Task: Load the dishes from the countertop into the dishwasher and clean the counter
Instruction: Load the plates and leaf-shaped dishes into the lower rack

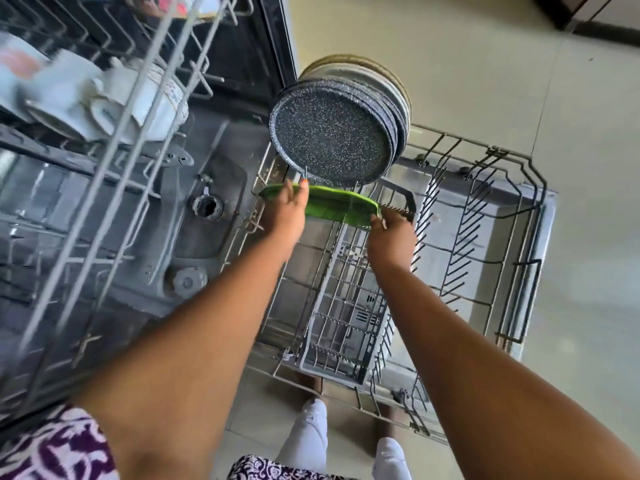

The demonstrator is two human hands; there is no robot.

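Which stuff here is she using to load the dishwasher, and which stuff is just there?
Part of the job:
green plate, held at its ends by the left hand and right hand
speckled plates standing in the lower rack
cups in the upper rack

Just there:
cutlery basket, nothing visible in it
floor

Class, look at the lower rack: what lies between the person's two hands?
In the head view, the green plate spans the gap: left hand grips one end, right hand the other.
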